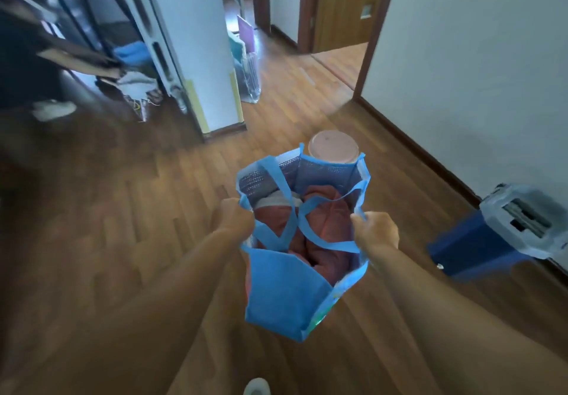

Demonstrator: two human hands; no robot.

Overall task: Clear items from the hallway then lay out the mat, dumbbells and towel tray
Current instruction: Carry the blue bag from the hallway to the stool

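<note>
Blue bag (285, 290) held above wood floor (123, 210), mouth open. Left hand (235, 218) fingers clenched on the left rim; right hand (376, 230) fingers pinching the right rim. Inside: reddish cloth (325, 219), possibly clothing. Pink round lid (333, 147) just beyond the bag. Blue bin (473, 244) against the right wall.

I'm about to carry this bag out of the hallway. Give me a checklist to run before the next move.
1. Left hand grips blue tote bag rim: ok.
2. Right hand grips opposite rim: ok.
3. Strap handles held: not ok, they lie loose across the opening.
4. Reddish cloth inside: ok.
5. Floor ahead free: not ok, pink round-topped object stands just beyond the bag.
6. Bag off floor: cannot tell.
</note>
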